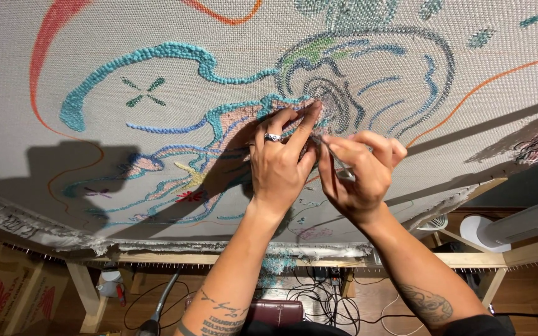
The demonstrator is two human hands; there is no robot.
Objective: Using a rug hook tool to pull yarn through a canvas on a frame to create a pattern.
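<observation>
Pressing fingertips onto the stretched tufting cloth, the left hand lies flat and spread on the teal yarn pattern (ring on one finger). Just beside it, the right hand has its grip pinched together on a thin metal tool.

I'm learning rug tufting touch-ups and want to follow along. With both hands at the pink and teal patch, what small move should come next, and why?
Probably a short snip or pick with the thin metal tool in the right hand. Its tip already sits beside the left hand, whose fingers press the yarn at the pink and teal patch.
</observation>
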